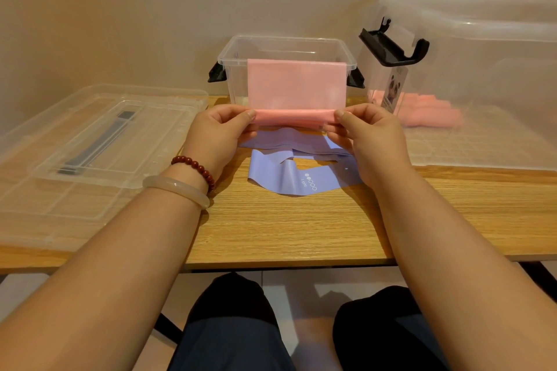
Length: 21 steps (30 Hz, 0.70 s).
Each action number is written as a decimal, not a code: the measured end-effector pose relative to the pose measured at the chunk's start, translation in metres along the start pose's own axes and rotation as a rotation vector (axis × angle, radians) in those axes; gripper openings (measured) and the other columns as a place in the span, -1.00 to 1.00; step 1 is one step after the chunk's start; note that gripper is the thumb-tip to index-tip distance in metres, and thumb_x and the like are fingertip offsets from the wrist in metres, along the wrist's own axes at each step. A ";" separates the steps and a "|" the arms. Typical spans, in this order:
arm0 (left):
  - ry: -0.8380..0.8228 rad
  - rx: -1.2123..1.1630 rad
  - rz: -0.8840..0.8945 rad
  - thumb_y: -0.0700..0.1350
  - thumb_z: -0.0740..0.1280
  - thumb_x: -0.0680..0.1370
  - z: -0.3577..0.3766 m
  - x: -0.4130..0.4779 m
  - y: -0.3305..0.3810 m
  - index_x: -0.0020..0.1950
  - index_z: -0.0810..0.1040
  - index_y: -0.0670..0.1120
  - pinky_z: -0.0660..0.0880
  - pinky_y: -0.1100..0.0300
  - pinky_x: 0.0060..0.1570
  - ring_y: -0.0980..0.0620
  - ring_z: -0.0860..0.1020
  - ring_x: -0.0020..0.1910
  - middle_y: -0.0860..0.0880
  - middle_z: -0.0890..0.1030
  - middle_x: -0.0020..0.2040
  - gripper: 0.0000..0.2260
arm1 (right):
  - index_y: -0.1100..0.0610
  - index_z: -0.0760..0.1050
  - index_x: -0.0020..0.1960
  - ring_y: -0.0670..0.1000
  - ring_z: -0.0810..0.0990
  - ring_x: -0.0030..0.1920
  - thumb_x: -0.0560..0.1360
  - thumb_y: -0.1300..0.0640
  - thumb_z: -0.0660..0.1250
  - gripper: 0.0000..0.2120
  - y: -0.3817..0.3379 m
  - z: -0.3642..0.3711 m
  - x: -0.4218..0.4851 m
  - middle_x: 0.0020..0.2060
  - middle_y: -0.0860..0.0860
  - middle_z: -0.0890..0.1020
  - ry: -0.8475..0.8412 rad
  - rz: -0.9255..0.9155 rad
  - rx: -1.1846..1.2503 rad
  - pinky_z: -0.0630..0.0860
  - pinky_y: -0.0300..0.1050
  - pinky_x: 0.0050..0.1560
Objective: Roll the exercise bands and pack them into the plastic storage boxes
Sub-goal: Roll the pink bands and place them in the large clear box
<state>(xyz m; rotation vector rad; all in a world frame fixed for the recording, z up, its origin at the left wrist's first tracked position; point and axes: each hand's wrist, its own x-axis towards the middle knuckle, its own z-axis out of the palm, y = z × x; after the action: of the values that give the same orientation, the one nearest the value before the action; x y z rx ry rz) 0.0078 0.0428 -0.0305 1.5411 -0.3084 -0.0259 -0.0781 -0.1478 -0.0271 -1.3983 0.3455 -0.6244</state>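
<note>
1. Here the pink band (pixel 297 84) hangs over the front rim of the small clear box (pixel 286 39), its flat part lying down the outside of the front wall.
2. The bottom end of the pink band is rolled into a short tube, held just above the table (pixel 286 229) and in front of the box.
3. The left hand (pixel 217 132) pinches the left end of that roll, thumb on top and fingers curled underneath.
4. The right hand (pixel 367 135) pinches the right end the same way.
5. A purple band (pixel 289 178) lies loose and crumpled on the table beneath the hands, with the word "Light" and a row of dots printed on it.
6. The small clear box stands upright at the back of the table, a black latch (pixel 217 72) on each side.
7. A clear lid (pixel 90 141) with a grey handle lies flat on the left, on top of a larger clear lid.
8. On the right is a large clear box (pixel 482 69); pink rolls (pixel 428 113) show through its wall.
9. Beside it stands a clear upright piece with a black handle (pixel 391 48) and a panda label; whether it is a lid or a box I cannot tell.
10. The left wrist wears a red bead bracelet (pixel 196 167) and a pale bangle (pixel 177 190).
</note>
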 end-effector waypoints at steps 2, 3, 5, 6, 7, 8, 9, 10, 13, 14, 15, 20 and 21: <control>0.008 0.003 0.010 -0.25 0.32 0.57 0.001 -0.001 0.000 -0.08 0.61 -0.12 0.59 0.30 -0.16 0.16 0.61 -0.32 -0.05 0.62 -0.24 -0.91 | 0.19 0.52 -0.11 0.00 0.68 -0.30 0.54 0.30 0.35 -0.93 0.000 0.000 0.000 -0.27 0.10 0.64 0.000 -0.005 -0.010 0.60 -0.22 -0.21; 0.006 0.010 0.016 -0.26 0.32 0.57 0.001 -0.001 0.001 -0.05 0.60 -0.13 0.58 0.32 -0.19 0.16 0.60 -0.33 -0.06 0.62 -0.24 -0.92 | 0.16 0.50 -0.11 -0.01 0.66 -0.33 0.54 0.31 0.34 -0.90 0.000 0.000 0.000 -0.27 0.10 0.62 -0.002 -0.015 -0.020 0.60 -0.22 -0.22; -0.010 0.022 0.025 -0.26 0.32 0.57 0.000 -0.001 0.001 -0.03 0.59 -0.11 0.56 0.32 -0.22 0.16 0.58 -0.35 -0.06 0.60 -0.24 -0.91 | 0.12 0.48 -0.12 -0.04 0.61 -0.38 0.55 0.32 0.32 -0.86 0.000 0.000 0.000 -0.26 0.10 0.59 -0.016 -0.045 -0.057 0.59 -0.22 -0.25; -0.021 0.026 0.030 -0.27 0.32 0.57 0.000 -0.001 0.001 -0.03 0.58 -0.08 0.56 0.31 -0.23 0.16 0.57 -0.35 -0.05 0.59 -0.23 -0.90 | 0.11 0.48 -0.12 -0.05 0.58 -0.39 0.56 0.32 0.31 -0.85 0.001 0.000 0.001 -0.26 0.09 0.58 -0.028 -0.055 -0.081 0.58 -0.21 -0.25; -0.031 0.031 0.035 -0.27 0.32 0.57 -0.001 -0.001 0.001 -0.04 0.58 -0.06 0.57 0.29 -0.23 0.16 0.56 -0.35 -0.05 0.57 -0.23 -0.88 | 0.10 0.51 -0.12 -0.06 0.57 -0.38 0.56 0.32 0.31 -0.85 0.001 0.000 0.001 -0.27 0.08 0.58 -0.037 -0.057 -0.106 0.58 -0.21 -0.24; -0.038 0.038 0.035 -0.27 0.31 0.57 -0.002 -0.001 0.002 -0.05 0.58 -0.05 0.57 0.28 -0.22 0.16 0.55 -0.35 -0.05 0.56 -0.23 -0.87 | 0.10 0.53 -0.11 -0.06 0.58 -0.36 0.56 0.30 0.31 -0.86 0.002 0.000 0.001 -0.27 0.07 0.60 -0.043 -0.053 -0.119 0.57 -0.22 -0.23; -0.042 0.040 0.031 -0.27 0.30 0.58 -0.002 -0.001 0.002 -0.06 0.58 -0.05 0.58 0.28 -0.23 0.17 0.54 -0.35 -0.05 0.55 -0.23 -0.86 | 0.11 0.56 -0.11 -0.06 0.59 -0.34 0.56 0.28 0.33 -0.88 0.002 -0.001 0.001 -0.27 0.07 0.61 -0.044 -0.048 -0.122 0.58 -0.22 -0.20; -0.044 0.034 0.023 -0.27 0.30 0.58 -0.002 0.000 0.002 -0.06 0.59 -0.06 0.58 0.29 -0.23 0.16 0.53 -0.35 -0.05 0.55 -0.24 -0.86 | 0.12 0.58 -0.11 -0.04 0.62 -0.30 0.55 0.26 0.35 -0.90 0.002 -0.001 0.001 -0.27 0.06 0.63 -0.043 -0.038 -0.109 0.58 -0.22 -0.17; -0.056 -0.027 -0.027 -0.27 0.33 0.56 -0.002 -0.001 0.002 -0.08 0.62 -0.10 0.58 0.30 -0.19 0.11 0.54 -0.27 -0.07 0.58 -0.23 -0.89 | 0.18 0.60 -0.05 0.02 0.68 -0.17 0.50 0.24 0.42 -0.96 0.002 -0.002 0.001 -0.18 0.10 0.67 -0.047 -0.013 -0.072 0.63 -0.16 -0.06; -0.061 -0.053 -0.040 -0.27 0.35 0.55 -0.002 -0.001 0.003 -0.08 0.62 -0.11 0.57 0.29 -0.18 0.09 0.56 -0.24 -0.08 0.59 -0.21 -0.91 | 0.18 0.60 -0.02 0.01 0.69 -0.17 0.49 0.26 0.42 -0.93 0.001 -0.002 0.001 -0.17 0.10 0.67 -0.043 -0.006 -0.067 0.63 -0.17 -0.04; -0.065 -0.071 -0.048 -0.28 0.36 0.54 -0.002 -0.001 0.003 -0.07 0.62 -0.12 0.57 0.29 -0.17 0.08 0.57 -0.22 -0.08 0.60 -0.19 -0.91 | 0.19 0.59 -0.01 -0.01 0.69 -0.18 0.50 0.28 0.41 -0.92 0.001 -0.003 0.001 -0.17 0.09 0.67 -0.038 -0.002 -0.064 0.63 -0.18 -0.05; -0.057 -0.028 -0.025 -0.27 0.33 0.56 -0.001 -0.001 0.002 -0.06 0.61 -0.12 0.58 0.30 -0.16 0.10 0.58 -0.25 -0.05 0.62 -0.22 -0.90 | 0.16 0.57 -0.10 0.06 0.69 -0.10 0.55 0.26 0.34 -0.93 0.002 0.000 0.001 -0.15 0.16 0.65 -0.020 -0.003 -0.053 0.59 -0.23 -0.16; -0.051 -0.024 -0.025 -0.26 0.32 0.57 -0.001 -0.001 0.002 -0.07 0.61 -0.11 0.58 0.31 -0.17 0.11 0.58 -0.25 -0.05 0.62 -0.22 -0.90 | 0.16 0.56 -0.12 0.08 0.69 -0.07 0.55 0.26 0.34 -0.92 0.002 0.000 0.001 -0.12 0.18 0.64 -0.012 0.000 -0.050 0.58 -0.23 -0.17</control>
<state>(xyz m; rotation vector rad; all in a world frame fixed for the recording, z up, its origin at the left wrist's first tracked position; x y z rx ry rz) 0.0066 0.0438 -0.0289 1.5219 -0.3288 -0.0885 -0.0767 -0.1487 -0.0291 -1.4491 0.3532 -0.6111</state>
